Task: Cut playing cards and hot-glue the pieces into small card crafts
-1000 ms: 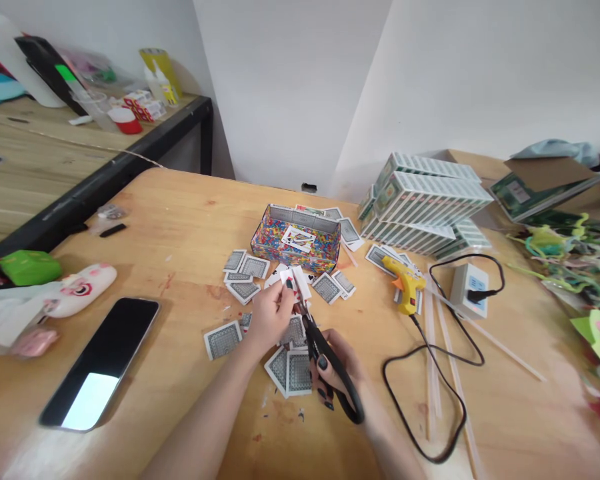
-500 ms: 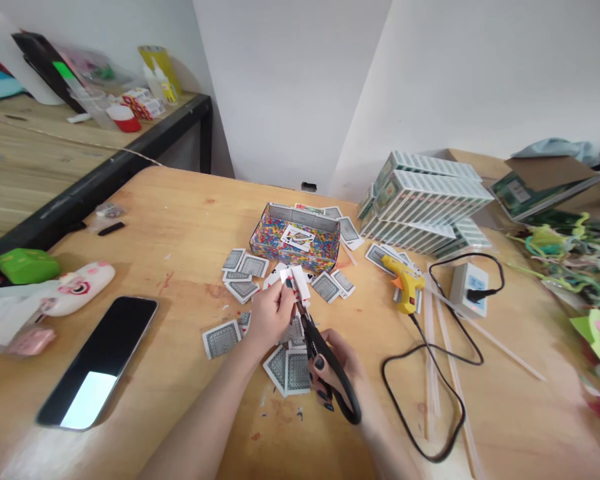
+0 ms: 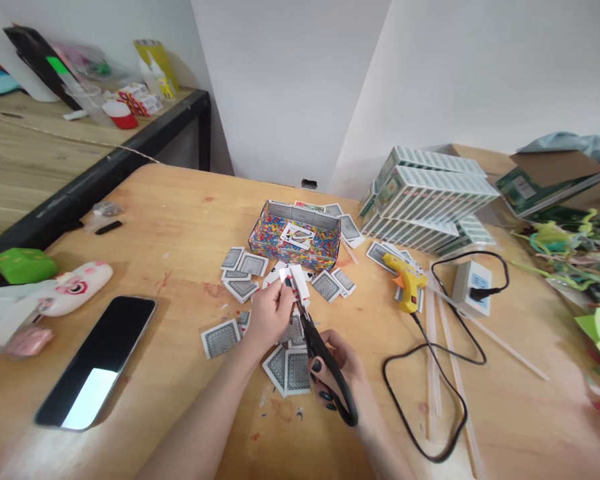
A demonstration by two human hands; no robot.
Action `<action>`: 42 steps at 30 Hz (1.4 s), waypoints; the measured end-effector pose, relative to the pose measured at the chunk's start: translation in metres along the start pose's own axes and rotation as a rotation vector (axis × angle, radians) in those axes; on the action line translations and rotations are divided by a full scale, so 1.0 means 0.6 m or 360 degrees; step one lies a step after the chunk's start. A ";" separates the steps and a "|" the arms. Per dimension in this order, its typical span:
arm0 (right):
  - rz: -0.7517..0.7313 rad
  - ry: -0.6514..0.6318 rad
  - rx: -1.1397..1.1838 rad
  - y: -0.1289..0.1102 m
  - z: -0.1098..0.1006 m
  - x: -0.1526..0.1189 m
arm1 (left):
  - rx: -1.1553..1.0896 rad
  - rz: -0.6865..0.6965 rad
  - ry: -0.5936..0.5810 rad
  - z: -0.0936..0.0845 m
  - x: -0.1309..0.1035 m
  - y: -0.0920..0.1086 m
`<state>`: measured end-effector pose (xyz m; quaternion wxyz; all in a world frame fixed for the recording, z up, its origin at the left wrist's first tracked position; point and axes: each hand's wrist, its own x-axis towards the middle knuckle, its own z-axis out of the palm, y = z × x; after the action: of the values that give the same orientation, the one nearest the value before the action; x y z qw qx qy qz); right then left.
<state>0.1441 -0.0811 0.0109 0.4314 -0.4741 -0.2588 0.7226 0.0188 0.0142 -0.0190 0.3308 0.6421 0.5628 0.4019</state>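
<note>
With the hands apart over the wooden surface [image 3: 180, 360], the left hand [image 3: 267, 317] pinches a playing card [image 3: 301, 281] just short of the patterned box [image 3: 293, 255], and scissors [image 3: 321, 347] clasped in the right hand [image 3: 353, 373] slant away-left toward it.

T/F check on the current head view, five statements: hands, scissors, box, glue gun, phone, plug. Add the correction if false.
1. The right hand holds the black-handled scissors. True.
2. The left hand grips the yellow glue gun. False: it pinches a white piece of card; the glue gun lies to the right.
3. A face-up playing card lies inside the open patterned box. True.
4. The phone lies to the right of the scissors. False: it lies on the left side of the table.
5. A black plug sits in the white socket block. True.
</note>
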 end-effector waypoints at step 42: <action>0.0082 0.0084 0.0008 -0.004 0.003 -0.004 | -0.0233 -0.0243 0.0004 -0.004 0.007 0.003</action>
<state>0.1437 -0.0819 0.0149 0.4204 -0.4986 -0.2332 0.7213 0.0178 0.0180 -0.0161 0.4058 0.5709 0.5797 0.4164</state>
